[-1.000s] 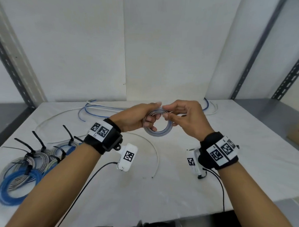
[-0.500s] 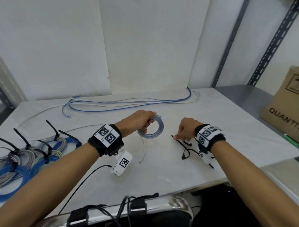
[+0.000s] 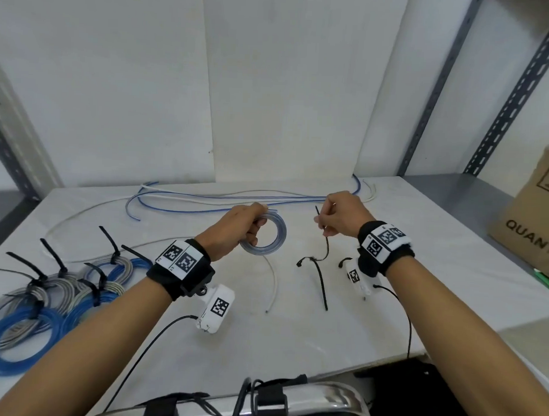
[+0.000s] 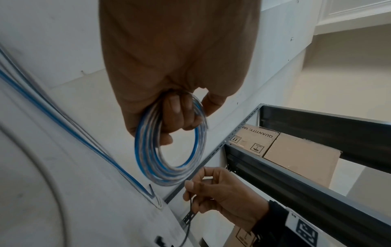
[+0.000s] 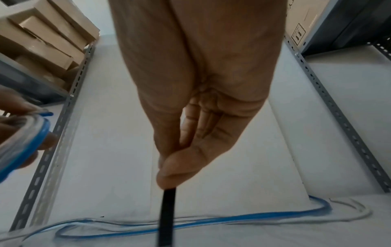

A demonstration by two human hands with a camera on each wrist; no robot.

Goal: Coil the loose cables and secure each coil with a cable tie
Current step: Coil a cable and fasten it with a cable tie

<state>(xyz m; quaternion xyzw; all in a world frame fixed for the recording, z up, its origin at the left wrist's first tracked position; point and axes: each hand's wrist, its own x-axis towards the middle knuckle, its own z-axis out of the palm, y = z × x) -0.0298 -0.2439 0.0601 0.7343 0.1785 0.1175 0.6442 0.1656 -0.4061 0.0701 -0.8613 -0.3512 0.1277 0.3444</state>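
My left hand (image 3: 244, 228) grips a small clear-and-blue cable coil (image 3: 273, 240) above the white table; the left wrist view shows the coil (image 4: 169, 155) hanging from curled fingers (image 4: 177, 115). To its right, my right hand (image 3: 339, 217) pinches a black cable tie (image 3: 326, 248) between thumb and forefinger, lifted off the table. In the right wrist view the tie (image 5: 167, 215) sticks out below the thumb (image 5: 180, 167). Two more black ties (image 3: 320, 282) lie on the table below the right hand. Loose blue and white cables (image 3: 223, 202) stretch along the back.
A pile of several tied blue and grey coils (image 3: 43, 295) sits at the table's left front. A loose white cable end (image 3: 273, 286) curves below the held coil. A cardboard box (image 3: 537, 213) stands on the metal shelf to the right. A metal object (image 3: 258, 405) lies at the near edge.
My right hand left the coil, reached down to the ties on the table and has lifted one up. The left hand keeps holding the coil. The head view has swung right.
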